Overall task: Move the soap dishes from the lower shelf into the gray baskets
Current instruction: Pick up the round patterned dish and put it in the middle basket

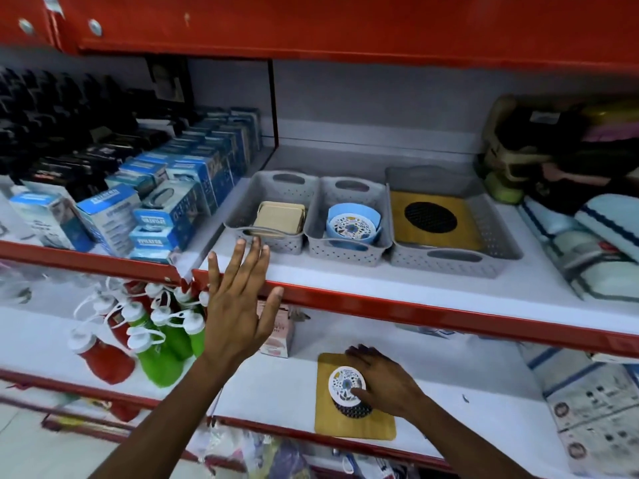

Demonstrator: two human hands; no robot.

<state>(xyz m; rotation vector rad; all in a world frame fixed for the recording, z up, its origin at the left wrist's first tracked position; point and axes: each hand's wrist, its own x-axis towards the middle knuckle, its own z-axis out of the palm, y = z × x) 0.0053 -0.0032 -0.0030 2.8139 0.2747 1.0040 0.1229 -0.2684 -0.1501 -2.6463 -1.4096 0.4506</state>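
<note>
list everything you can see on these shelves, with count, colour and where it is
gray baskets: three, gray, side by side on the upper shelf
beige dishes: stack, count unclear, in the left basket
blue round dish: at least one, blue with floral top, middle basket
wooden square dish: one, tan with dark round mesh, right basket
wooden dish: one, tan, lower shelf
floral round disc: one, white patterned, on that wooden dish
blue boxes: many, upper shelf left
bottles: several, red and green, white caps, lower shelf left
towels: several, pale blue, upper shelf right
left hand: open, by the shelf edge
right hand: on the floral disc
</note>
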